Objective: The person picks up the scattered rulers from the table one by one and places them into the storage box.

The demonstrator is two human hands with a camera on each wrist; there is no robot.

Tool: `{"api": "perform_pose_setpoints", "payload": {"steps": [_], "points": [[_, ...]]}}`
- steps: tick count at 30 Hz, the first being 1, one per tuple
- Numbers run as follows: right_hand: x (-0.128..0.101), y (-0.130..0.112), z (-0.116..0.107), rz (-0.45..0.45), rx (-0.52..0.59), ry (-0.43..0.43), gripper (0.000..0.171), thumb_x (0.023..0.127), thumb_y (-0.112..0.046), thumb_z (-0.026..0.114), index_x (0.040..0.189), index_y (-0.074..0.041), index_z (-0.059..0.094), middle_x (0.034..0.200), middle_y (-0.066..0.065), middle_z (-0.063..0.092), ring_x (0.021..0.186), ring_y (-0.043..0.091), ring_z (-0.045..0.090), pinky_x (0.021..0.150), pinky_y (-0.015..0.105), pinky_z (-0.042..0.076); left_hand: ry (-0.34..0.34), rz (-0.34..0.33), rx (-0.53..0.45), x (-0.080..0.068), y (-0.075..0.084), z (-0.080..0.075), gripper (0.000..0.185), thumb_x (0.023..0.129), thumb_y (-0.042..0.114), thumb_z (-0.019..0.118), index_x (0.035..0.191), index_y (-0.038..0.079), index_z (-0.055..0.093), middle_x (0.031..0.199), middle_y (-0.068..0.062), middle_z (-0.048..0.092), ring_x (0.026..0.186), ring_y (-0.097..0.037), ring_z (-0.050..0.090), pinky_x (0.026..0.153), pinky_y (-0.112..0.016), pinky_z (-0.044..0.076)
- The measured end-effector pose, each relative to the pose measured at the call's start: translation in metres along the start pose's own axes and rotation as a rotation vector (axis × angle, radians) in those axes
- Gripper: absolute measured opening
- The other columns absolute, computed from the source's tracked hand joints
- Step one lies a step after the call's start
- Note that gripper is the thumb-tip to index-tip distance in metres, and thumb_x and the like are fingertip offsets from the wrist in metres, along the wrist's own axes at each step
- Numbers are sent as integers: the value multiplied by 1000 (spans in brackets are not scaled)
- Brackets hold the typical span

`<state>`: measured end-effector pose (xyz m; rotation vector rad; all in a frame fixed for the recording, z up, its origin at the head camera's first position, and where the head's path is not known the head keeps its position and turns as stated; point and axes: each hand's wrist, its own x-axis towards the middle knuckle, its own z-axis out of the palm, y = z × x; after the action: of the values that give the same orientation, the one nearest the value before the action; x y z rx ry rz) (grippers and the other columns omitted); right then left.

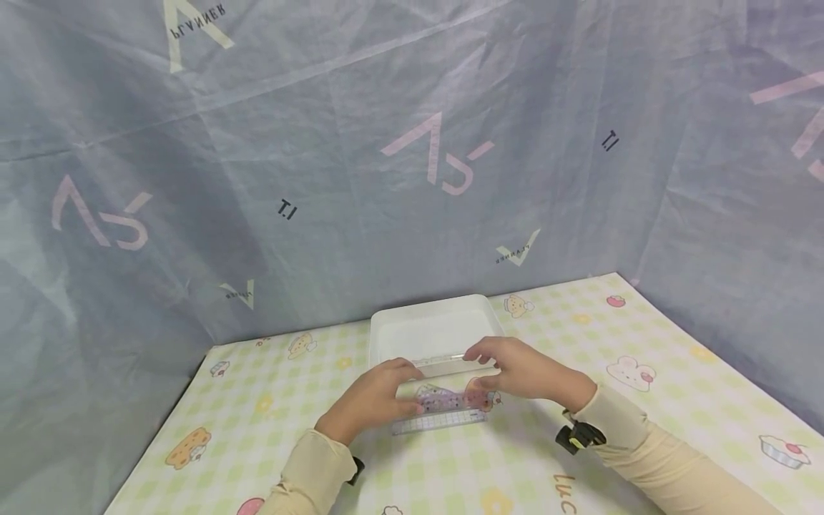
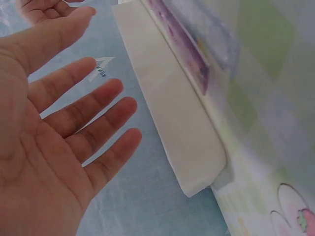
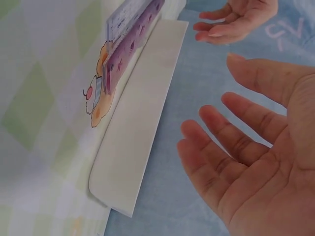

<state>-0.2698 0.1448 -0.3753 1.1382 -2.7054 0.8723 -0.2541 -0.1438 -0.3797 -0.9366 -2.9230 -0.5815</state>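
A clear ruler with a purple pattern (image 1: 444, 413) lies on the checked tablecloth just in front of a white rectangular tray (image 1: 433, 309), close against its near wall. My left hand (image 1: 408, 386) hovers over the ruler's left end and my right hand (image 1: 479, 368) over its right end. In the left wrist view the left hand (image 2: 74, 123) has straight spread fingers and holds nothing, with the tray wall (image 2: 177, 123) and the ruler (image 2: 184, 46) beside it. The right hand (image 3: 236, 142) is likewise flat and empty next to the tray (image 3: 133, 142) and the ruler (image 3: 130, 44).
The table carries a pale green and yellow checked cloth with cartoon prints (image 1: 644, 343). Blue-grey printed fabric (image 1: 386, 179) hangs behind the table and down both sides. The tray holds nothing that I can see.
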Motion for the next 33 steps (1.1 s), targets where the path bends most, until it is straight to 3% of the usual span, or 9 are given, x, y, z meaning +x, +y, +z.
{"api": "perform_pose_setpoints", "payload": {"steps": [18, 29, 33], "points": [[-1, 10, 10, 18, -14, -96, 33, 90, -18, 75, 120, -6, 67, 121, 3, 66, 108, 30, 63, 93, 46, 51, -72, -7, 14, 0, -5, 7, 52, 84, 32, 82, 130, 15, 65, 134, 2, 58, 126, -21, 54, 104, -42, 47], [-1, 17, 16, 13, -23, -116, 36, 82, -16, 81, 115, -8, 69, 116, 4, 67, 104, 27, 63, 90, 43, 51, -80, -10, 33, -1, -7, 11, 50, 83, 32, 82, 128, 16, 66, 134, 3, 58, 127, -20, 54, 103, -41, 47], [-1, 18, 16, 17, -31, -132, 35, 82, -17, 82, 113, -7, 70, 116, 4, 67, 100, 23, 63, 87, 40, 51, -97, -39, 38, -2, -7, 10, 48, 83, 30, 82, 126, 14, 67, 136, 0, 58, 129, -22, 53, 107, -46, 43]]}}
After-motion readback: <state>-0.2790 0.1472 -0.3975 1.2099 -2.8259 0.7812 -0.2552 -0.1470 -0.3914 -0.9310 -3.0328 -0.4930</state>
